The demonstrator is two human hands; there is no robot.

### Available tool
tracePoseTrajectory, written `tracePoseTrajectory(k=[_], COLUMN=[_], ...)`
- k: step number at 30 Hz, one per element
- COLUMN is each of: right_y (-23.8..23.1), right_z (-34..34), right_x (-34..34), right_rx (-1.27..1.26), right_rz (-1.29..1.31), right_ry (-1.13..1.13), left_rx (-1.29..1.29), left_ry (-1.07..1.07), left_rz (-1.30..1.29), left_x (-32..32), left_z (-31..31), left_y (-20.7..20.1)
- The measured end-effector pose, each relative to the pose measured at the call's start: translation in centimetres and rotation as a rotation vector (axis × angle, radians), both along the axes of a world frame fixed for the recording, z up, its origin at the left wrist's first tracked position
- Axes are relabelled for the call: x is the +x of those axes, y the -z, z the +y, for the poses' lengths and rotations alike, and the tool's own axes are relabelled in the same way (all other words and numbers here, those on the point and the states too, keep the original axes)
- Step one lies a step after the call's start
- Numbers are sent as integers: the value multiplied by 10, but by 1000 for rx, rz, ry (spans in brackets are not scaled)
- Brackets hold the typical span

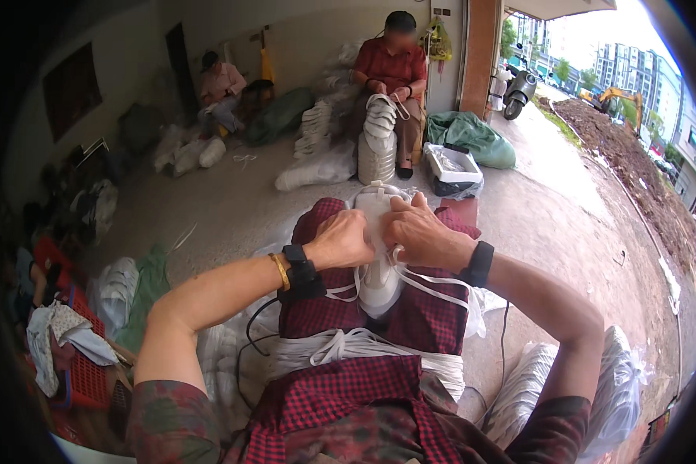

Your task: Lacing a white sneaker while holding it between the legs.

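A white sneaker lies on my lap between my thighs, its toe pointing toward me. My left hand is closed at the sneaker's left side, fingers curled against the lacing area. From the other side my right hand pinches at the same area, where a white shoelace loops out below the fingers. Lace ends trail over both thighs. My fingertips are partly hidden, so the exact grip is unclear. A thick bundle of white laces lies across my lap, over a red-and-black checked apron.
Bagged stacks of white shoe parts stand at my right. A red plastic crate with cloth on it is at left. Ahead, a seated person handles white shoe parts beside an open box and a green sack. Another person sits farther back.
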State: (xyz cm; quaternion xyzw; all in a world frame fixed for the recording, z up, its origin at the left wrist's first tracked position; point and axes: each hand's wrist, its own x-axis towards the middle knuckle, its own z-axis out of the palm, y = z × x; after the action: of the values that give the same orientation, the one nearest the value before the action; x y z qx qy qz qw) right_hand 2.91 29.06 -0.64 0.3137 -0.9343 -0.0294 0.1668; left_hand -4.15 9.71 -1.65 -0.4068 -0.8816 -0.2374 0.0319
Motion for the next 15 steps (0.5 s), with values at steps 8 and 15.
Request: tracePoseTrajectory(k=[8,15], right_y=[7,5], right_z=[-8,-5], right_x=[-5,9], right_rx=[-13,90], right_rz=[77,126], right_ry=[-11,17], left_rx=[279,591], left_ry=[61,333], left_rz=[-17,-482], left_x=[-6,9], left_z=[-3,-11], left_y=[1,-45])
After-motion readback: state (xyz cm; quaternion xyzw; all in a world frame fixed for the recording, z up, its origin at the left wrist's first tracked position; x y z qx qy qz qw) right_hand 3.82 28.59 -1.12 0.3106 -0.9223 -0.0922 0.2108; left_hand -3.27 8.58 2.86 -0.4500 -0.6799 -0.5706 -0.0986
